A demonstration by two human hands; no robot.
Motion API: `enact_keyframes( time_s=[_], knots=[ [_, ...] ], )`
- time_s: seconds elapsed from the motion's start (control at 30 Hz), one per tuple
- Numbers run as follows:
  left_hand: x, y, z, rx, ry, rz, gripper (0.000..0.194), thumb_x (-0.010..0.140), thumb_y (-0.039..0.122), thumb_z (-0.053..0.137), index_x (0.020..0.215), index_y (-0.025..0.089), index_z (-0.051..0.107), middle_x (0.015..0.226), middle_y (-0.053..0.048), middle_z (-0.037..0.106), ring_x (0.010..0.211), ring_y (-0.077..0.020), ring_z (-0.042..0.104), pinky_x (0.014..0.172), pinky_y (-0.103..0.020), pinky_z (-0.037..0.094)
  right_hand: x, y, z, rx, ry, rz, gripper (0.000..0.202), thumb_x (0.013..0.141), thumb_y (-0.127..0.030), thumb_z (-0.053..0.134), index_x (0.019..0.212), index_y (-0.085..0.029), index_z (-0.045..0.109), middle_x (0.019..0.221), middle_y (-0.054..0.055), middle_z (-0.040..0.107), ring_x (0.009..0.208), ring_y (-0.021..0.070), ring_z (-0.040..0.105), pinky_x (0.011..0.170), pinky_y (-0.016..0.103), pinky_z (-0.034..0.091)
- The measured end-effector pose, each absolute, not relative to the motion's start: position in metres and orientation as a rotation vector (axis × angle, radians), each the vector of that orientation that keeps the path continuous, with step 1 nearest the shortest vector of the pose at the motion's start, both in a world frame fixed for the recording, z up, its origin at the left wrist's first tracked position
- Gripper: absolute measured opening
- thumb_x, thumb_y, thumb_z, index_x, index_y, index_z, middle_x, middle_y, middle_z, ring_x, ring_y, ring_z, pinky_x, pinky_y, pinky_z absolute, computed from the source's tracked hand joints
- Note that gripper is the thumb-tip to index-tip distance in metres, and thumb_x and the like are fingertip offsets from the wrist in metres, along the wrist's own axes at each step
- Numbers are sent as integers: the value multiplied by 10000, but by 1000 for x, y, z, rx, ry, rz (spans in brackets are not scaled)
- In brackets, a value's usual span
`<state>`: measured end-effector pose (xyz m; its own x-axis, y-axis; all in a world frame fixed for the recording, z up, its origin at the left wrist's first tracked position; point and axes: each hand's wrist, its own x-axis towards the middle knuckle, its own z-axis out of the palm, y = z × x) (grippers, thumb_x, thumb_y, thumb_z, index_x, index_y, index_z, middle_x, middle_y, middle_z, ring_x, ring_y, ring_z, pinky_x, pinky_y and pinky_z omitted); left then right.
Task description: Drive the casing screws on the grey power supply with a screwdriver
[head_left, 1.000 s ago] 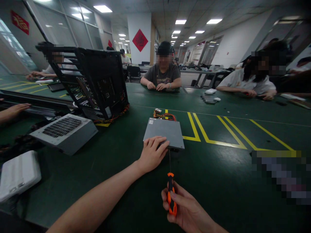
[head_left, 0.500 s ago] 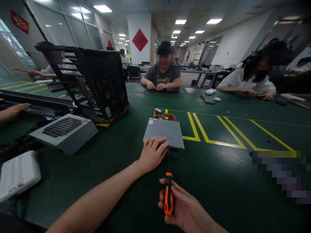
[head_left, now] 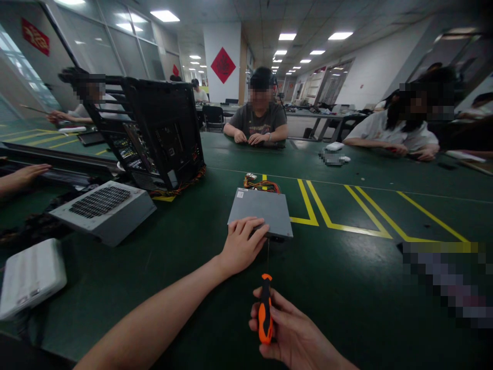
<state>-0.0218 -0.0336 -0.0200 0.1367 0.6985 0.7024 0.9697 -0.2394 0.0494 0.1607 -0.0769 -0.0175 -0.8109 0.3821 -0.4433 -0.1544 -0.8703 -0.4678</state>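
A grey computer power supply (head_left: 262, 208) lies flat on the green table in front of me, with a bundle of colored wires (head_left: 262, 183) at its far side. My left hand (head_left: 242, 244) holds it at the near edge, fingers laid over the top; the thumb is hidden. Below it, my right hand (head_left: 287, 329) is closed around the handle of an orange and black screwdriver (head_left: 265, 311). The thin shaft points away from me to the power supply's near face. Whether the tip sits in a screw is too small to see.
Left stand a second power supply with a fan grille (head_left: 123, 218), an open black computer case (head_left: 162, 133) and a white box-shaped device (head_left: 34, 277). Another person's hand (head_left: 29, 177) reaches in at far left. Yellow tape lines (head_left: 346, 229) mark the table. People sit opposite.
The screwdriver handle has turned about its axis in my right hand, showing a different side, and its butt end has shifted slightly left. My left hand and the power supply stay put.
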Motion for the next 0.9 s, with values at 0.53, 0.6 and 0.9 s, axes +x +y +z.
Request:
enact_keyframes(
  time_s=[0.53,0.6,0.9],
  knots=[
    [-21,-34,-19,-2016,-1608,-885,256,841,264,479,1091,231,521,1135,-39,564,1064,-191,460,837,-354,291,162,-77,-25,-742,-688,2628,260,753,-199,611,984,-165,496,873,64,622,801,189,622,495,219,482],
    [-21,-34,-19,-2017,-1614,-884,258,841,258,479,1094,231,520,1137,-39,564,1066,-190,459,841,-354,288,162,-77,-22,-746,-651,2647,270,787,-200,568,1040,-151,488,902,82,620,861,214,615,549,255,500],
    [-21,-34,-19,-2023,-1617,-894,249,840,262,484,1083,226,524,1141,-35,560,1064,-188,458,838,-350,285,162,-76,-28,-735,-735,2606,309,699,-196,668,967,-166,517,836,42,625,755,176,623,459,204,472]
  ],
)
